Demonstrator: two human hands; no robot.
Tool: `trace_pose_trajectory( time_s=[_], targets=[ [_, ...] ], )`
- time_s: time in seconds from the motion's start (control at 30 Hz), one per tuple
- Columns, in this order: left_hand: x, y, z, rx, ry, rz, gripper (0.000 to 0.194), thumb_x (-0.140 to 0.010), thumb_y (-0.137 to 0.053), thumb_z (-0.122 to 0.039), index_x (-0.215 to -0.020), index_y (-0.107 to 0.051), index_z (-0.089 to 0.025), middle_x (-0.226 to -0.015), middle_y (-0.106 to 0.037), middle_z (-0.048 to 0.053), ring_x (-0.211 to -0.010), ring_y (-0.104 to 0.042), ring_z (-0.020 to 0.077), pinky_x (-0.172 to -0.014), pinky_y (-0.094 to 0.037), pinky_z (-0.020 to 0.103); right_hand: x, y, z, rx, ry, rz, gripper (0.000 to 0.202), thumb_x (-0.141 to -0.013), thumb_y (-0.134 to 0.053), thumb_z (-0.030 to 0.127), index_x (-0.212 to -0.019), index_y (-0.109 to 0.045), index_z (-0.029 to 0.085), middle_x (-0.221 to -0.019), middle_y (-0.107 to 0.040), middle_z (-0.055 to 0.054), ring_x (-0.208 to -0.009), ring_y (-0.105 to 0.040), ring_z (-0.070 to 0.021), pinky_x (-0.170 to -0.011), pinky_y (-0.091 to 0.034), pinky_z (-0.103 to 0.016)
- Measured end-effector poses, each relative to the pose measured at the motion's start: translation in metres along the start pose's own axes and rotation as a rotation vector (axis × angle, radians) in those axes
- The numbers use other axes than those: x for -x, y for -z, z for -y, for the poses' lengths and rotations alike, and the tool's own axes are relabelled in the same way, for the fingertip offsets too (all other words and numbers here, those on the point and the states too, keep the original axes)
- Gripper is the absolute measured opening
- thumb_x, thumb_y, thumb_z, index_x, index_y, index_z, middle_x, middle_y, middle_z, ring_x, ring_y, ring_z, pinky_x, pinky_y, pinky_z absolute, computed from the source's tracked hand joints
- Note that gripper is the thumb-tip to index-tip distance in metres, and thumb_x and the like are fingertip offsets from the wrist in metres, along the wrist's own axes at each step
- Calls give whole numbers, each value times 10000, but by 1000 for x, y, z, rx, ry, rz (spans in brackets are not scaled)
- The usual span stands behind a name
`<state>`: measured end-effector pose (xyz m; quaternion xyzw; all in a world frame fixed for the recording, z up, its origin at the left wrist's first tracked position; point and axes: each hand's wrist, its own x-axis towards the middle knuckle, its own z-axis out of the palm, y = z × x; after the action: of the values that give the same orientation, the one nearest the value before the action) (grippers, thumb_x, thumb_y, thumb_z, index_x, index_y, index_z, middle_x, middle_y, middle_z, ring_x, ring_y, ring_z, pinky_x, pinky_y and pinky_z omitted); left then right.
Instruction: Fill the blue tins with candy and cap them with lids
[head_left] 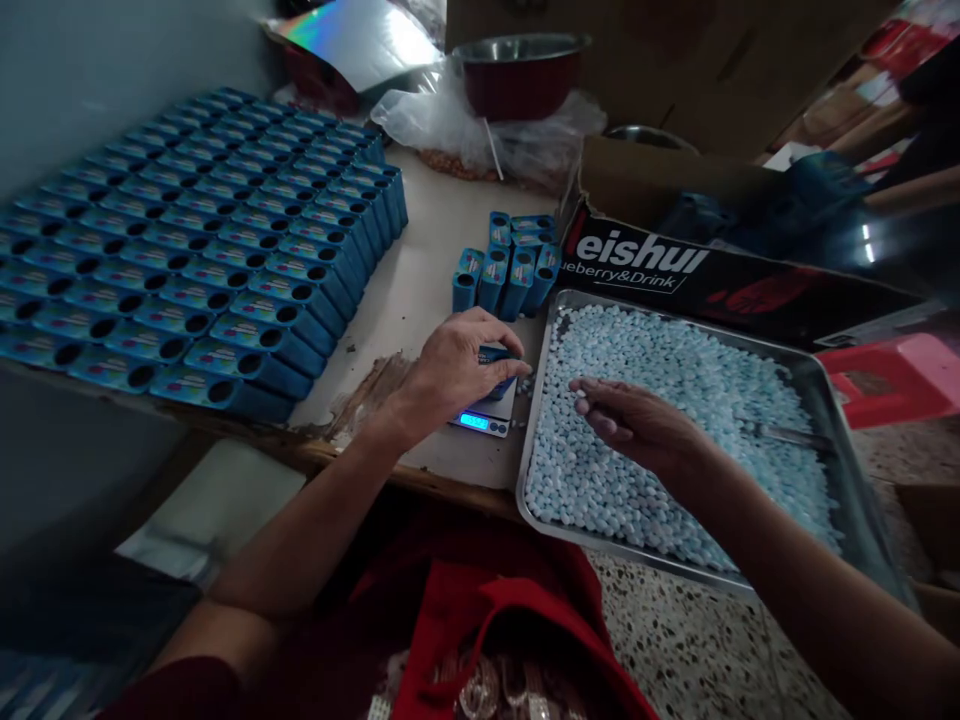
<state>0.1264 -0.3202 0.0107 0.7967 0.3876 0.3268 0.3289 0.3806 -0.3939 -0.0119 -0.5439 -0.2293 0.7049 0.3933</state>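
Observation:
My left hand (pixel 457 365) is curled around a small blue box (pixel 491 355) that sits on a digital scale (pixel 495 415). The scale's display is lit blue, but its digits are too blurred to read. Over the left part of a metal tray (pixel 525 470), my right hand (pixel 637 420) is closed in a pinch with a pale candy (pixel 580 396) at its fingertips. Small pale-blue candies (pixel 637 500) fill the tray. A few loose ones lie beside the scale.
Rows of blue boxes (pixel 202 250) with round holes on top stand at the left. Several similar boxes (pixel 514 265) stand behind the scale. A black printed carton (pixel 712 260) is behind the tray, and a metal utensil (pixel 787 435) lies in the candies. Another person's arm (pixel 915 190) shows at the right.

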Motion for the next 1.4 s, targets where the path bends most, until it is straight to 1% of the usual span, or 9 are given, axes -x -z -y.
trace_pose_trajectory(
  time_s=[0.27, 0.53, 0.77, 0.9, 1.03, 1.13, 1.2, 1.33, 1.4],
  targets=[
    [0, -5, 9, 47, -12, 21, 92, -839, -766, -270, -890, -758, -194, -1001, -708, 46, -997, -655, 194, -947, -512, 354, 2, 0, 11, 80, 53, 24, 296, -761, -856, 252, -1008, -723, 161, -811, -705, -25, -521, -478, -31, -416, -359, -124],
    [-3, -1, 9, -45, -21, 35, 88, -809, -809, -262, -864, -769, -207, -1016, -701, 49, -987, -645, 205, -922, -514, 357, -3, -21, 31, 250, 123, 148, 308, -825, -806, 337, -1062, -708, 167, -814, -724, -26, -541, -527, -52, -485, -401, -162],
    [-5, -23, -7, -157, -237, -75, 116, -842, -776, -323, -835, -742, -213, -1092, -703, 85, -1109, -616, 258, -1042, -442, 467, -11, -10, 33, 246, 238, -35, 321, -772, -822, 375, -1014, -715, 193, -838, -731, -24, -613, -574, -91, -590, -463, -218],
    [-10, -29, -20, -173, -347, -1, 353, -821, -800, -301, -1153, -693, -247, -1259, -673, 81, -1238, -579, 266, -1105, -402, 489, -12, 20, 35, 561, 404, -214, 270, -787, -760, 382, -1002, -751, 219, -1041, -763, -62, -939, -679, -205, -865, -510, -341],
    [-13, -3, -7, -375, -260, 110, 628, -726, -876, -297, -1291, -614, -210, -1305, -648, 114, -1240, -578, 312, -1059, -455, 470, -11, 49, 28, 937, 512, -364, 240, -837, -699, 408, -1009, -781, 261, -1240, -730, -66, -1215, -621, -322, -1055, -430, -477],
    [-15, 22, 4, -478, -154, 381, 376, -787, -795, -241, -1144, -679, -214, -1099, -725, 97, -1002, -689, 297, -845, -550, 407, -19, 54, 17, 933, 474, -384, 256, -855, -681, 452, -997, -765, 256, -1090, -769, -80, -1075, -689, -335, -957, -503, -488],
    [-22, 43, 5, -534, -75, 421, 267, -835, -732, -253, -1098, -696, -233, -1013, -746, 76, -898, -713, 284, -757, -556, 390, -29, 46, 11, 918, 487, -323, 262, -874, -664, 454, -1017, -735, 246, -1023, -770, -84, -976, -714, -311, -876, -541, -466],
    [-68, 110, -2, -721, 84, 46, 434, -803, -768, -364, -1202, -681, -219, -1078, -743, 71, -969, -704, 294, -865, -543, 418, -54, 13, 21, 1065, 704, -211, 262, -910, -629, 364, -1138, -661, 240, -966, -744, -65, -841, -698, -242, -780, -552, -407],
    [-108, 149, 0, -799, 29, -96, 474, -864, -682, -425, -1251, -655, -153, -1141, -715, 63, -1073, -669, 284, -954, -499, 409, -68, -12, 36, 1180, 846, -166, 247, -924, -606, 298, -1159, -646, 230, -1000, -724, -69, -849, -679, -225, -782, -539, -383]
  ],
)
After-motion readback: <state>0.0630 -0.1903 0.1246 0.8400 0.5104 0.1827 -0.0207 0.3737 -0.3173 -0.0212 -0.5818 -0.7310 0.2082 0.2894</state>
